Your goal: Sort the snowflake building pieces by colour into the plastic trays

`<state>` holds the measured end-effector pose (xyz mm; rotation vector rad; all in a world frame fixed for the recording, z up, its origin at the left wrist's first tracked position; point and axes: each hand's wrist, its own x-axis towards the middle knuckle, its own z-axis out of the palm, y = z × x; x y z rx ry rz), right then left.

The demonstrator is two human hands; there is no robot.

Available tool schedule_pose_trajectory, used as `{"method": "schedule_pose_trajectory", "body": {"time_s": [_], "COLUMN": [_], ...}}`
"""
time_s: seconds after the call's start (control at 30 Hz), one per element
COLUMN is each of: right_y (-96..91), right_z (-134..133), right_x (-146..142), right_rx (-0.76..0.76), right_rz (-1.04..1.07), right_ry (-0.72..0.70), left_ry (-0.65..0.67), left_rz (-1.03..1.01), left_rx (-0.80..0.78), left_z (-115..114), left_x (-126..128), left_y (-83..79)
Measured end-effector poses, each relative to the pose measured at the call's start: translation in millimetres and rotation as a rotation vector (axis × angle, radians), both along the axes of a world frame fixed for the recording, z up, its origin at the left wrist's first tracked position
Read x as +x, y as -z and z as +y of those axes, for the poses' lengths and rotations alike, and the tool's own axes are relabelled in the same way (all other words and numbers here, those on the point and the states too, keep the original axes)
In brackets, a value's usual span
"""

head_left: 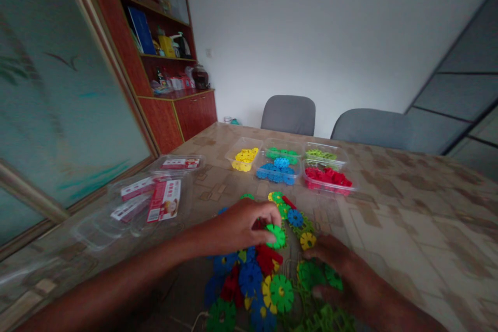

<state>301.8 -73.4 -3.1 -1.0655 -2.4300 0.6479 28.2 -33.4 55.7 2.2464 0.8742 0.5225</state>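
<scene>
pinching a green gear disc (277, 236) between thumb and fingertips, the left hand (237, 225) sits over the far end of a loose pile of discs (252, 280). the right hand (334, 264) rests on green pieces at the pile's right edge; whether it grips any i cannot tell. beyond lie five sorted colours in clear trays (249, 141): yellow, green, blue, lime, red. labelled clear lids (155, 202) lie left. two grey chairs (288, 114) stand behind the beige patterned table (408, 218), with a white wall (330, 36) and red-brown cabinet (187, 114).
</scene>
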Motion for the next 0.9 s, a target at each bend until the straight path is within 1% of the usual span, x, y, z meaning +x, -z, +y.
{"method": "schedule_pose_trajectory", "body": {"time_s": [0.03,0.1,0.17,0.2,0.27,0.37,0.5,0.6,0.67,0.8,0.9], "right_y": [2.2,6.4,7.9,7.2,3.4,-3.6,-10.2,-18.0,-23.9,-27.9,-25.9], "right_z": [0.0,0.5,1.1,1.3,1.4,2.2,7.5,12.3,14.2,15.3,16.6], "right_x": [0.3,-0.5,-3.1,-4.7,-7.5,-7.4,3.3,14.6,20.8,25.2,22.5], "right_rx": [-0.012,-0.046,-0.092,-0.119,-0.18,-0.245,-0.278,-0.283,-0.27,-0.25,-0.208], "right_rz": [-0.002,-0.002,-0.01,-0.014,-0.009,0.043,0.075,0.04,0.001,-0.086,-0.067], "right_ry": [0.002,0.03,0.082,0.109,0.145,0.149,0.158,0.163,0.15,0.114,0.131], "left_ry": [0.053,0.158,0.229,0.241,0.232,0.215,0.269,0.308,0.313,0.282,0.235], "left_rz": [0.023,0.089,0.158,0.188,0.244,0.31,0.303,0.3,0.309,0.342,0.365], "left_rx": [-0.034,-0.048,-0.007,0.018,0.052,0.113,0.197,0.226,0.232,0.249,0.25], "left_z": [-7.0,-19.8,-29.3,-32.5,-36.5,-38.3,-37.1,-36.2,-36.3,-37.1,-36.4], "left_x": [4.1,12.0,17.9,19.8,22.0,22.3,21.3,20.5,20.5,21.4,21.2], "left_y": [0.3,3.4,8.0,10.2,13.4,15.6,18.9,22.5,24.3,24.5,21.1]}}
